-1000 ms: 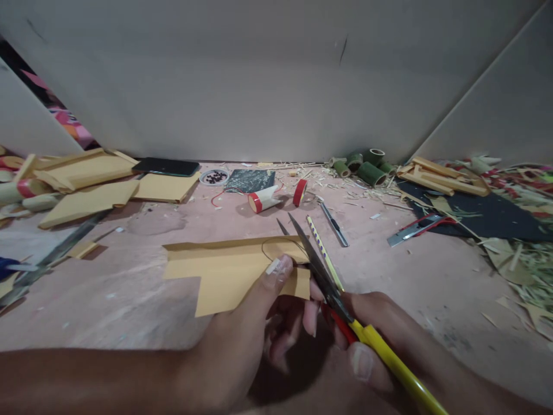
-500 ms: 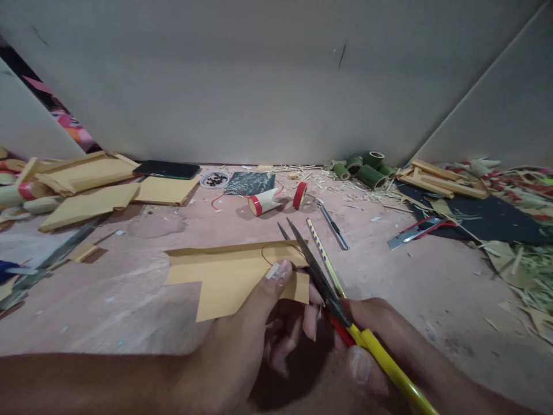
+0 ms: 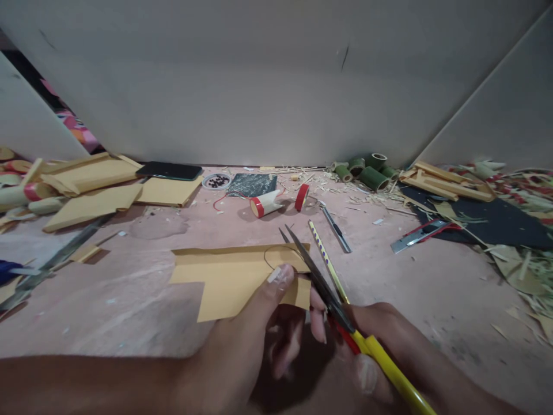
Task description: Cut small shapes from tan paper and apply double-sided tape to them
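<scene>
A piece of tan card [image 3: 228, 288], cut in steps with its far edge folded up, is pinched by my left hand [image 3: 263, 323]. A thin curved line is drawn on it near the thumb. My right hand [image 3: 380, 340] grips scissors [image 3: 330, 300] with a yellow and a red handle. The blades are slightly apart and lie at the card's right edge; the lower blade is partly behind the card. Just beyond the scissors lies a dotted yellow pencil [image 3: 325, 253].
Beyond are a utility knife [image 3: 337, 230], red tape roll [image 3: 302, 197], red-banded bamboo piece [image 3: 264, 204], bead dish [image 3: 216, 181] and green bamboo tubes [image 3: 374, 177]. Folded card [image 3: 97, 204] and a phone [image 3: 169, 170] lie left; a metal-bladed cutter [image 3: 419, 236] and dark sheet [image 3: 510, 222] right.
The view has shifted slightly. Both hands keep their grip on the card and the scissors, and the blades stay at the card's right edge, looking much the same.
</scene>
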### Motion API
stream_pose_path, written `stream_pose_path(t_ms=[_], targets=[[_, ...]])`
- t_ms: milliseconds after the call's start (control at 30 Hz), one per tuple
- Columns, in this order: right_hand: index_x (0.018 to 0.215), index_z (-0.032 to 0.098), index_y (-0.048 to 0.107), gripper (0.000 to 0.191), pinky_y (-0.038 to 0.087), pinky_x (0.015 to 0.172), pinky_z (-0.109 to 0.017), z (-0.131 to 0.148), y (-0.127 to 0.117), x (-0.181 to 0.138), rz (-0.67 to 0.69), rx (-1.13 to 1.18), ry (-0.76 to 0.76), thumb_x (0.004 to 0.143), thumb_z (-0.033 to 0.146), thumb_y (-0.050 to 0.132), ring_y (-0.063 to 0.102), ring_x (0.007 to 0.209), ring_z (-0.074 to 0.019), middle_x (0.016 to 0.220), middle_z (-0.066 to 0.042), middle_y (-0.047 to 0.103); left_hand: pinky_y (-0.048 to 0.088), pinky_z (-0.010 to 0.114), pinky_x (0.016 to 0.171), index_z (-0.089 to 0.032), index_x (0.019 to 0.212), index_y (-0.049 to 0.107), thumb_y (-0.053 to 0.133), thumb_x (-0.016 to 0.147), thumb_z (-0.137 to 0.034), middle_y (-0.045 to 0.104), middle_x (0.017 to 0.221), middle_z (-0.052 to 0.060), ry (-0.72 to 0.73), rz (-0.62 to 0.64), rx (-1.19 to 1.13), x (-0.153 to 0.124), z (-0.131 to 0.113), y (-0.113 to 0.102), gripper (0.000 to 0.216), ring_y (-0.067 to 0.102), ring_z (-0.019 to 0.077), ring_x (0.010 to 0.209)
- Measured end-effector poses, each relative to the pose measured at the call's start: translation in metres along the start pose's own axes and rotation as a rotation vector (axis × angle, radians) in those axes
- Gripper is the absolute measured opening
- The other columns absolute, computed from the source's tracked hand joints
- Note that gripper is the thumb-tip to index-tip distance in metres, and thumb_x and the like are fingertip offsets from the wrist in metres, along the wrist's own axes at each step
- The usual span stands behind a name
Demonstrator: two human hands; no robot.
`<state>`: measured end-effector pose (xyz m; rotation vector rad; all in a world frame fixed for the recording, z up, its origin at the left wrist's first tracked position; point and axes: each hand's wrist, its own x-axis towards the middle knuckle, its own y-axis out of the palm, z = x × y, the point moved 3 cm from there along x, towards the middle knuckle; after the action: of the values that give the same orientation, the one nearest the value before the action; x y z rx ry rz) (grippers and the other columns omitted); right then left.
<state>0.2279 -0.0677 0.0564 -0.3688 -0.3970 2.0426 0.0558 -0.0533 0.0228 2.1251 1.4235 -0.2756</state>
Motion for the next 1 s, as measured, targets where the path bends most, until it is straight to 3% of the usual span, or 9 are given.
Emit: stream_pose_path(t_ms=[133, 300, 467, 633, 800, 1000], targets=[[0.080, 0.022, 0.072, 0.070, 0.051, 0.051, -0.027, 0.001, -0.002, -0.001, 0.007, 0.006, 0.015, 0.088, 0.086, 0.046, 0.055, 0.054, -0.0181, 0.061, -0.003, 0.062, 0.033, 0.021, 0.048, -0.017, 0.069, 0.065, 0.057, 0.081, -0.078, 0.051, 0.048, -0.003, -0.018, -0.008, -0.010, 0.001, 0.000, 0.000, 0.063, 0.035, 0.0069, 0.040], [0.081, 0.021, 0.067, 0.069, 0.047, 0.051, -0.027, -0.009, 0.002, 0.000, 0.073, -0.012, 0.014, 0.088, 0.086, 0.046, 0.050, 0.052, -0.0161, 0.060, -0.001, 0.057, 0.034, 0.021, 0.045, -0.018, 0.082, 0.068, 0.059, 0.085, -0.072, 0.068, 0.068, 0.000, 0.040, -0.013, -0.039, 0.002, 0.000, -0.003, 0.055, 0.038, 0.0062, 0.040], [0.080, 0.021, 0.061, 0.068, 0.044, 0.051, -0.026, -0.011, 0.002, 0.001, 0.059, -0.044, 0.007, 0.089, 0.085, 0.042, 0.049, 0.056, -0.0158, 0.064, -0.001, 0.056, 0.040, 0.020, 0.051, -0.016, 0.072, 0.068, 0.058, 0.085, -0.072, 0.061, 0.057, -0.001, 0.020, 0.010, -0.020, 0.001, -0.003, -0.002, 0.058, 0.039, 0.0063, 0.041], [0.077, 0.021, 0.059, 0.070, 0.043, 0.052, -0.026, -0.011, 0.003, 0.000, 0.069, -0.039, 0.005, 0.088, 0.088, 0.040, 0.047, 0.055, -0.0146, 0.062, 0.000, 0.052, 0.033, 0.020, 0.042, -0.017, 0.081, 0.074, 0.063, 0.084, -0.067, 0.071, 0.073, 0.002, 0.039, -0.008, -0.081, 0.000, -0.008, 0.001, 0.051, 0.038, 0.0058, 0.040], [0.077, 0.022, 0.063, 0.074, 0.047, 0.052, -0.029, -0.008, 0.001, 0.000, 0.050, -0.034, 0.025, 0.083, 0.092, 0.041, 0.049, 0.054, -0.0174, 0.061, -0.002, 0.054, 0.033, 0.021, 0.042, -0.017, 0.069, 0.071, 0.061, 0.086, -0.067, 0.050, 0.045, -0.003, 0.030, -0.021, -0.067, 0.001, -0.007, 0.000, 0.054, 0.035, 0.0086, 0.039], [0.087, 0.022, 0.069, 0.071, 0.053, 0.060, -0.029, 0.004, 0.002, -0.006, -0.014, -0.006, 0.091, 0.086, 0.088, 0.044, 0.056, 0.064, -0.0201, 0.070, -0.004, 0.062, 0.037, 0.023, 0.047, -0.018, 0.059, 0.066, 0.057, 0.089, -0.065, 0.043, 0.041, -0.004, 0.046, -0.028, -0.037, 0.000, -0.008, 0.002, 0.057, 0.034, 0.0098, 0.040]])
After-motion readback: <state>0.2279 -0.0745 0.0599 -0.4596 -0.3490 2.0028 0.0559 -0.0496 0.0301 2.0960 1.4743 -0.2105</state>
